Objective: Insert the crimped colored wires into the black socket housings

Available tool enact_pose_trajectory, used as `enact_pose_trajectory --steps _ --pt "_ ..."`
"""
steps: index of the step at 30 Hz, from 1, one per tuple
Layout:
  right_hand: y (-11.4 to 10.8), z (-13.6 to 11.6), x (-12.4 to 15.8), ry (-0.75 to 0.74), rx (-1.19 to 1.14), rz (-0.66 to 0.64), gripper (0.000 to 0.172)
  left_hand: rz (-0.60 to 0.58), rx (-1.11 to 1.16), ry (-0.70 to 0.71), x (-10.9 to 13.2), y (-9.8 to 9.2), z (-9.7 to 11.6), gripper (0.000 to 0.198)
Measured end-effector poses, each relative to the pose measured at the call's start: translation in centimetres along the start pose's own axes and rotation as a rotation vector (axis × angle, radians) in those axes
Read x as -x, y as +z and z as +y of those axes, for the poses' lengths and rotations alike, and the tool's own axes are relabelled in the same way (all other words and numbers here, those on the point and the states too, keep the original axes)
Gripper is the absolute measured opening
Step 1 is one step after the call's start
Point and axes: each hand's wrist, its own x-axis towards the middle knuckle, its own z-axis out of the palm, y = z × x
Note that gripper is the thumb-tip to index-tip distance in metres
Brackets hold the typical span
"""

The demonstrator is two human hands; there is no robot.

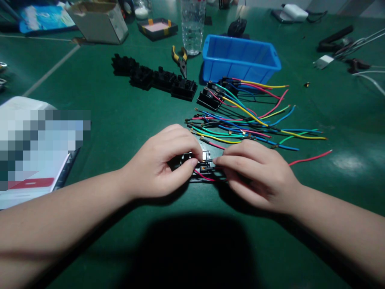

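My left hand [168, 160] is closed around a small black plastic connector block [206, 155], thumb and index finger pressing near its left side. From the right, my right hand [260, 170] pinches a thin wire with a dark end [212, 161] against that block. A brass-coloured contact shows at the block's edge, and a red wire [204, 175] runs below it. My fingers hide most of the block and the pinched wire's colour. Just beyond my hands lie several loose coloured wires [237, 135] with metal terminals. Another black block [209, 98] has coloured wires attached.
A row of black plastic blocks [161, 80] lies beyond my left hand. Behind are yellow-handled pliers [180, 60], a clear bottle [192, 34] and a blue bin [240, 66]. A cardboard box [99, 24] stands far left; a partly blurred device [39, 156] lies left. Cables [349, 52] lie far right.
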Motion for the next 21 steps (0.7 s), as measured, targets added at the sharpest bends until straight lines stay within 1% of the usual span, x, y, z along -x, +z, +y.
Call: enact_pose_trajectory --steps 13,21 --pt "0.01 -0.02 -0.03 0.004 -0.008 -0.002 0.026 0.006 0.015 -0.006 -0.04 0.02 -0.04 0.011" --pt "0.05 -0.11 -0.05 0.018 -0.021 0.003 0.023 0.027 0.038 -0.039 0.11 0.10 -0.19 0.011"
